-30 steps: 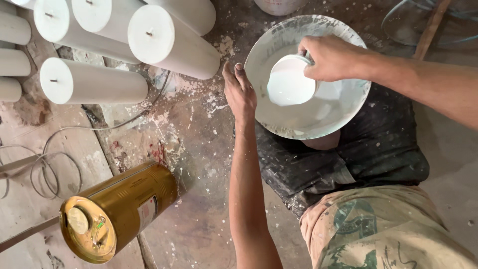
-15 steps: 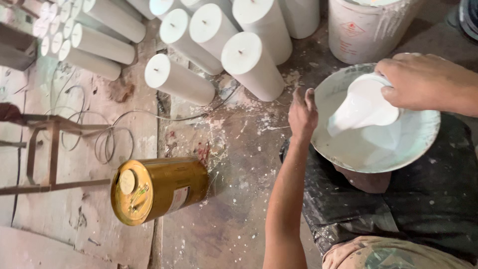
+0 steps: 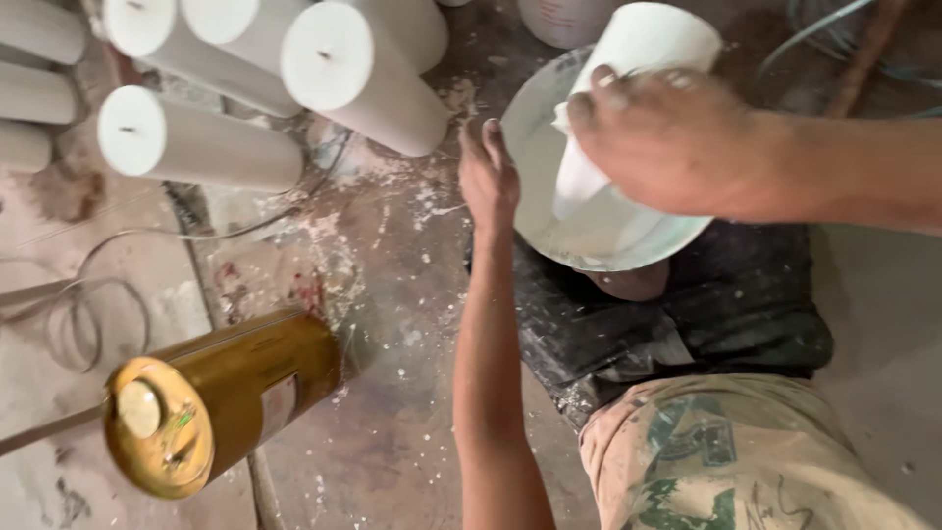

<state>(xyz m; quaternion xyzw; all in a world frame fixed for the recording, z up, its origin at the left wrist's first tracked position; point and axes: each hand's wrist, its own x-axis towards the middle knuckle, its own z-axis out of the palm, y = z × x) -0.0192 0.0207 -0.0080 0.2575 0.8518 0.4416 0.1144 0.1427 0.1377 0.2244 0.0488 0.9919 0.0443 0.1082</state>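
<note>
White bowl [image 3: 549, 211], rim held by left hand [image 3: 488, 177]; right hand [image 3: 677, 142] grips white cup [image 3: 643, 49] over it. Gold cylinder [image 3: 211, 397], white cylinders [image 3: 196, 142] on floor.

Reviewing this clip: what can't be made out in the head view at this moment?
- Right hand: its fingertips are wrapped in the white cloth; the grip is hidden.
- White bowl: the hand and cloth cover much of its inside; contents unclear.
- Left hand: only its back shows; its contact with the bowl's rim is hidden.
- White cylinders: several are cut off by the top and left edges.
- Gold can: blurred; its label is unreadable.
</note>
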